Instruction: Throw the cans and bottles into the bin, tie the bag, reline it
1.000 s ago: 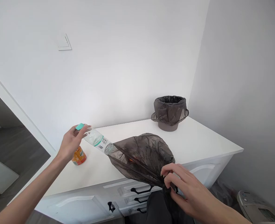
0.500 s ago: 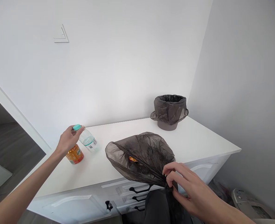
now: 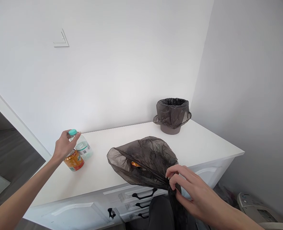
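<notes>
My left hand (image 3: 65, 143) is closed around the neck of a clear plastic bottle (image 3: 83, 147) with a teal cap, some liquid showing in it. The bottle stands nearly upright at the left of the white cabinet top, close beside an orange drink can (image 3: 75, 160) that my hand and wrist partly cover. With fingers pinched, my right hand (image 3: 186, 188) grips the gathered edge of a thin black trash bag (image 3: 153, 153) at the front edge. The bag lies with its mouth spread toward the left, and a small orange item (image 3: 135, 164) shows inside; its kind is unclear.
A small trash bin (image 3: 170, 129) lined with a black bag stands at the back right, near the wall corner. Below the white cabinet top (image 3: 203, 143) are drawers with black handles (image 3: 145, 193). A beige appliance (image 3: 258, 207) sits at the lower right.
My left hand has shifted the bottle left and brought it more upright, closer to the can. My right hand keeps its hold on the bag. The view has shifted slightly.
</notes>
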